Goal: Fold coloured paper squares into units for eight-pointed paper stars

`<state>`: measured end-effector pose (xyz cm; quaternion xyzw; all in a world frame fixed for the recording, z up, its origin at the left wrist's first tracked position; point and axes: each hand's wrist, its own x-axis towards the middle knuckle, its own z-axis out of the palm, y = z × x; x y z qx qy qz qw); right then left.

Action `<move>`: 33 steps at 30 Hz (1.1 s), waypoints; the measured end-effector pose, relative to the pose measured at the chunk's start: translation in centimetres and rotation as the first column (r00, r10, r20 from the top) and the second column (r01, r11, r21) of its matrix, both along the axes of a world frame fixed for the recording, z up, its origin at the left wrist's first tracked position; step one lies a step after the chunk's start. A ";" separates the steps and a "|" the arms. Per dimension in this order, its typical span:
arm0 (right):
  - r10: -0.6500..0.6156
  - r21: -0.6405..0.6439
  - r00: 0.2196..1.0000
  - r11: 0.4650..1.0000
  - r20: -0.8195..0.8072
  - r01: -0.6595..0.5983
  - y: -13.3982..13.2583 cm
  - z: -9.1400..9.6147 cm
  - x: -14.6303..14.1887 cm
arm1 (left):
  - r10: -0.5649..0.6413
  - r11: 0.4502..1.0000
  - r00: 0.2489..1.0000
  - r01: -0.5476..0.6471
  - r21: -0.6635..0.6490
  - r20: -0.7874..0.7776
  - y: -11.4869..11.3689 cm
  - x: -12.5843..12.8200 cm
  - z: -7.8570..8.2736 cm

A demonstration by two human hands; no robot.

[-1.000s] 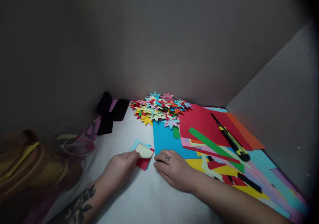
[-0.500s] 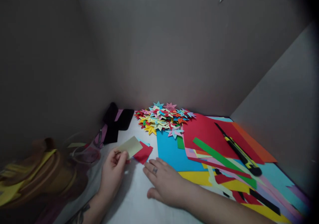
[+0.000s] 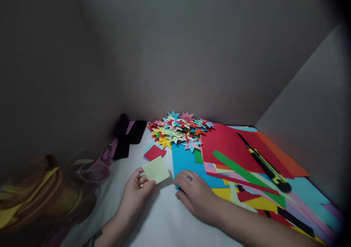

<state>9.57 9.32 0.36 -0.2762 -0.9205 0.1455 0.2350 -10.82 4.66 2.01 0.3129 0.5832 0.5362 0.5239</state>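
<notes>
My left hand point(image 3: 136, 192) pinches a small pale yellow paper square point(image 3: 156, 169) by its near left corner, holding it low over the white table point(image 3: 153, 221). My right hand point(image 3: 195, 195) lies just to the right, knuckles up and fingers curled at the near edge of a blue paper sheet point(image 3: 189, 163); whether it holds anything is hidden. A red paper square point(image 3: 154, 153) rests on a light blue one just beyond the yellow square. A pile of folded paper stars point(image 3: 179, 128) in many colours sits at the back against the wall.
Coloured paper sheets and strips point(image 3: 246, 166) cover the right side, with a yellow and black utility knife point(image 3: 264, 163) on the red sheet. Black objects point(image 3: 127, 133) lie at the back left. A brown and yellow bag point(image 3: 35, 192) and a clear container point(image 3: 91, 168) stand at the left.
My left hand lifted the yellow square off the red one, swung it left, then brought it down nearer me. My right hand moved slightly and curled at the blue sheet's edge.
</notes>
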 end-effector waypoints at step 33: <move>-0.076 0.095 0.994 0.992 -0.076 0.083 -0.8 0.4 4.5 | -0.420 0.605 0.018 0.751 -0.265 -0.907 1.4 5.5 1.0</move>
